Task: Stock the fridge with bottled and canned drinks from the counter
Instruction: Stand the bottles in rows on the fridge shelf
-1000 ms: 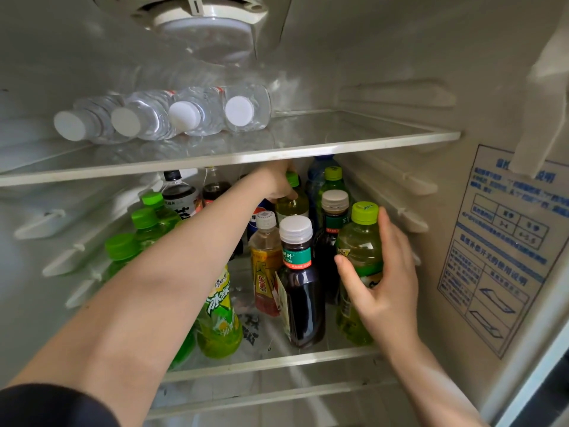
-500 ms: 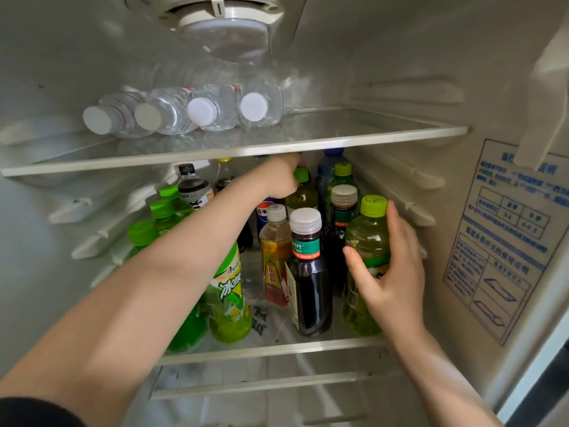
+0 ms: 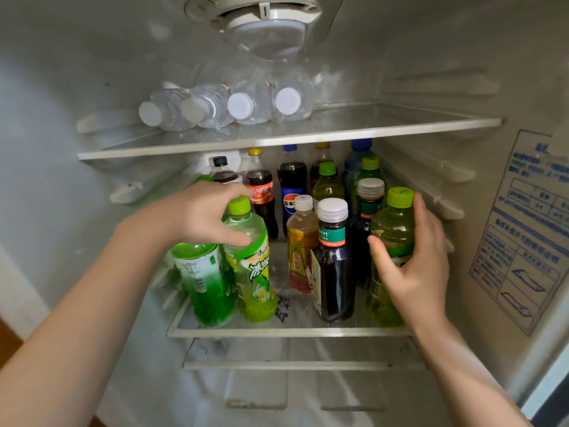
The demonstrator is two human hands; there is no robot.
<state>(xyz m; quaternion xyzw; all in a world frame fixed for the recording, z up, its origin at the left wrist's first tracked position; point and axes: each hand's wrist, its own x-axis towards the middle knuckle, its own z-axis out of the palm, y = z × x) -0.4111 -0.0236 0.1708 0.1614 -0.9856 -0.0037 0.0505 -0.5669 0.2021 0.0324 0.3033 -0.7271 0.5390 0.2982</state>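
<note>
Both forearms reach into the fridge [image 3: 446, 57]. Left hand [image 3: 200, 214] is palm down, fingers curled round the neck of a light-green bottle [image 3: 252, 260], front left of the shelf [image 3: 277, 332]. Right hand [image 3: 412, 263] grips a yellow-green bottle [image 3: 392, 229] at front right, thumb across its front, fingers behind.

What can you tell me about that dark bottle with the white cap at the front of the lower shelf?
The dark bottle looks like clear plastic filled with near-black liquid, with a ribbed white cap and a green label band on its shoulder. It stands upright, capped, at the front of the lower shelf, just right of an amber tea bottle.
</note>
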